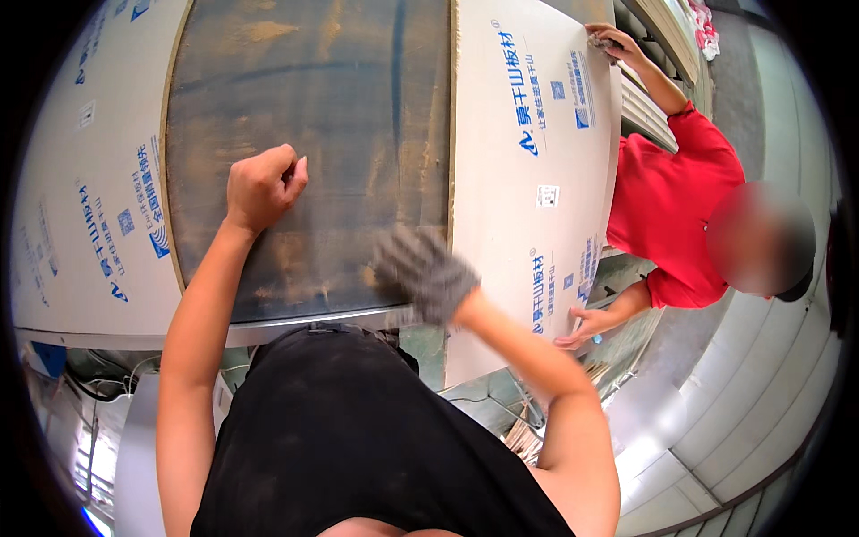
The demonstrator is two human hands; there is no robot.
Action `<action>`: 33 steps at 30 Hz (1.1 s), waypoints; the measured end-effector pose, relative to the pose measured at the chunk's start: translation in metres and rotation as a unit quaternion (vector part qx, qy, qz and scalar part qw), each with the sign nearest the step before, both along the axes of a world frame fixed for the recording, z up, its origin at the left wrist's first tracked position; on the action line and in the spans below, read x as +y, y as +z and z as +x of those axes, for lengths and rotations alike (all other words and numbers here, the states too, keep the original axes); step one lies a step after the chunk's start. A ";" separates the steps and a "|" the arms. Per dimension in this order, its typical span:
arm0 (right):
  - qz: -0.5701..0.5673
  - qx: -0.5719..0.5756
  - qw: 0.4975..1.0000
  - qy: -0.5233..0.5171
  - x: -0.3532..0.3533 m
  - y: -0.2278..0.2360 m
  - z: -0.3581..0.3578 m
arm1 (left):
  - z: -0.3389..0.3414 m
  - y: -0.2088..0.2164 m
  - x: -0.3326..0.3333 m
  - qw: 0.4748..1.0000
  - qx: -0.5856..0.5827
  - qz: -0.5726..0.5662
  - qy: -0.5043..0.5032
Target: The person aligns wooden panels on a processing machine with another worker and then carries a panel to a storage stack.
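Nearest the camera, a black top (358, 438) was seen just behind the table's front edge. The table's (313, 89) dark, brown-smudged surface was framed by two pale printed boards: the left board (94, 166) was laid along its left side, the right board (523, 215) along its right, jutting past the front edge. Over the surface, the uncovered left hand (262, 183) was held with fingers curled in; the grey-gloved right hand (429, 273) was blurred beside the right board, its finger spread impossible to tell. The right board's outer edge was touched by a red-shirted co-worker (676, 201), with pale panelling (743, 403) beyond.
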State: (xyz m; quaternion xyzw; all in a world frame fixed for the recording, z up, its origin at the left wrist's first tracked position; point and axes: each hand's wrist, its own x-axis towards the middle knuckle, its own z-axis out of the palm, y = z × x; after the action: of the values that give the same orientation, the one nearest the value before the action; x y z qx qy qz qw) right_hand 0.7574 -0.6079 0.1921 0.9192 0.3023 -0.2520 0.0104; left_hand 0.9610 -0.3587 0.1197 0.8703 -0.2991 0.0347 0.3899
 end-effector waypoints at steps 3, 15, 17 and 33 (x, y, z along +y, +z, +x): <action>0.125 -0.015 0.989 -0.076 0.023 0.002 -0.142 | 0.002 0.000 -0.005 1.000 -0.001 0.005 0.005; 0.141 0.015 0.986 -0.083 0.005 0.011 -0.202 | -0.011 -0.003 -0.002 0.997 -0.026 0.070 0.020; 0.149 0.035 0.987 -0.056 -0.013 0.005 -0.159 | -0.011 -0.003 -0.003 0.998 -0.016 0.063 0.022; -0.135 -0.075 0.986 -0.064 -0.008 -0.008 0.008 | -0.006 -0.021 0.010 1.000 -0.016 -0.007 0.016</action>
State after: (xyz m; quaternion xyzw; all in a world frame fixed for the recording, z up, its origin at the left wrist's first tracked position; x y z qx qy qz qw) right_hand 0.7654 -0.6154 0.1838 0.9431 0.2042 -0.2213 0.1411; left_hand 0.9551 -0.3484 0.0984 0.8715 -0.2914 0.0563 0.3903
